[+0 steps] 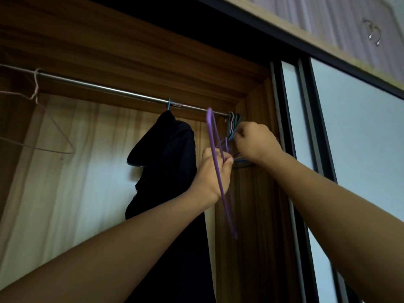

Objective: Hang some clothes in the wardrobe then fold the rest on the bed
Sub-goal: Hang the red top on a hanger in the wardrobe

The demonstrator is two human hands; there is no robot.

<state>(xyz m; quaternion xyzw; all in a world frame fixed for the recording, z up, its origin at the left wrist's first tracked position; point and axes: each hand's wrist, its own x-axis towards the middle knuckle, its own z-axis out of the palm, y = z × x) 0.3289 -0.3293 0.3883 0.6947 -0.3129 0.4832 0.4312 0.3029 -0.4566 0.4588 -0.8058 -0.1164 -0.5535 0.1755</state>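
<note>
Left hand: my left hand [213, 174] is curled round the purple hanger [211, 127], gripping it partway down
Right hand: my right hand [255, 142] is closed, fingers pinching the bunch of hangers [233, 124]
Purple hanger: stands steeply, its top crossing in front of the rail [105, 88] between the dark garment [168, 171] and the bunch
Bunch of hangers: hooked at the rail's right end
Dark garment: hangs on the rail, just left of my left hand
Wire hanger [43, 127]: bare, at the rail's far left

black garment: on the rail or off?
On. The black garment hangs from a blue hook looped over the rail, left of the bundled hangers.
</note>
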